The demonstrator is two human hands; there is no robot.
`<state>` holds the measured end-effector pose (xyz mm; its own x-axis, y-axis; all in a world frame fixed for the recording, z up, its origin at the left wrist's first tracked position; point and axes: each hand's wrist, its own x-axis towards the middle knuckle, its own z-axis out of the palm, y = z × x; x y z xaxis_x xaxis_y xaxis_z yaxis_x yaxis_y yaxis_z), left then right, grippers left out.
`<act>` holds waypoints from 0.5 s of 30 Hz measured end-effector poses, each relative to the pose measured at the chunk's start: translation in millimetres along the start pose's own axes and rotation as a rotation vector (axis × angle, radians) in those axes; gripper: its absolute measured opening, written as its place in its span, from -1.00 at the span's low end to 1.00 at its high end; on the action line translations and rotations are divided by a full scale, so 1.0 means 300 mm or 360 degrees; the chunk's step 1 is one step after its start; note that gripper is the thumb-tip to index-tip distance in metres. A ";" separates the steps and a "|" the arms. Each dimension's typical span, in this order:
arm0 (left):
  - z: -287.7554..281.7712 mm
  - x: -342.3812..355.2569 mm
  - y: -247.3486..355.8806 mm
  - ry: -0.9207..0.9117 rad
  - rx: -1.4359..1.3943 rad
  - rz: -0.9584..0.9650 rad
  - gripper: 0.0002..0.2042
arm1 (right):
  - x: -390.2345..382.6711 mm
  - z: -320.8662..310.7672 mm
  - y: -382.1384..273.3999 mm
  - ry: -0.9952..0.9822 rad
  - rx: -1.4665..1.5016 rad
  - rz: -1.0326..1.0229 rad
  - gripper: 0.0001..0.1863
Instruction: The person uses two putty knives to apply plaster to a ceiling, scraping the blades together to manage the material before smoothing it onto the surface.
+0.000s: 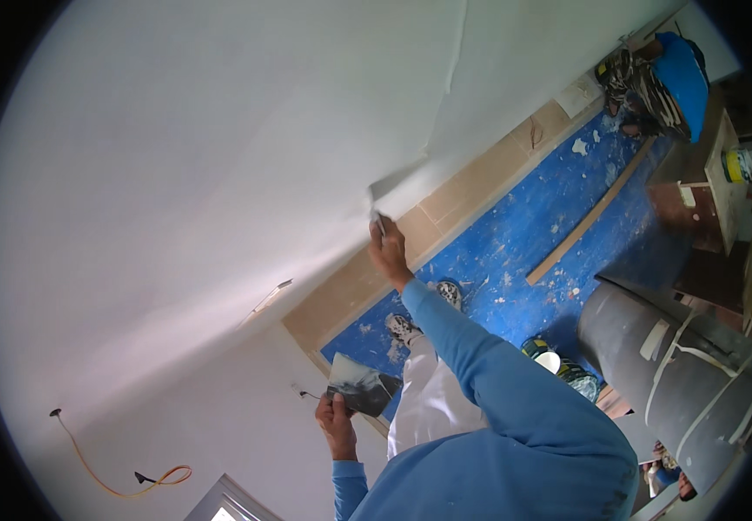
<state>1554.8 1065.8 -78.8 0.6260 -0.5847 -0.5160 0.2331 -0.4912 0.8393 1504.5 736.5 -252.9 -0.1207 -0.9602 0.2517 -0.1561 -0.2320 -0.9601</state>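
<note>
My right hand (387,252) is closed on a metal putty knife (376,208), held against the white wall (219,139) in the centre of the view. A thin uneven ridge runs up the wall above the blade. Lower down, my left hand (337,421) grips a dark rectangular plate (363,391) smeared with pale filler on its top. My feet (402,328) in spotted footwear show below my arms on a blue floor covering (506,243) splattered with white.
A tan border (432,213) follows the wall's foot. Rightward lie a long strip (589,217), wooden boxes (689,213), tubs (549,360) and a grey strapped roll (671,382). Someone in camouflage and blue (675,78) is at top right. A looped orange cable (132,491) hangs at lower left.
</note>
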 end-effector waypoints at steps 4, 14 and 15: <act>0.044 0.012 0.019 0.0009 -0.0062 0.0074 -0.79 | -0.015 -0.112 0.185 -0.0227 0.0342 0.1002 -0.72; 0.036 -0.014 -0.061 0.0101 -0.0023 -0.0033 -0.82 | 0.314 -0.268 0.436 0.0102 0.1545 0.1630 -0.77; 0.032 -0.014 -0.065 0.0104 -0.0019 -0.0041 -0.82 | 0.326 -0.264 0.438 0.0109 0.1616 0.1623 -0.77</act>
<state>1540.5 1071.6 -94.8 0.6668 -0.5282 -0.5257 0.2583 -0.4979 0.8279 1394.6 624.4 -344.7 0.1974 -0.7693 -0.6076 0.7744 0.5024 -0.3845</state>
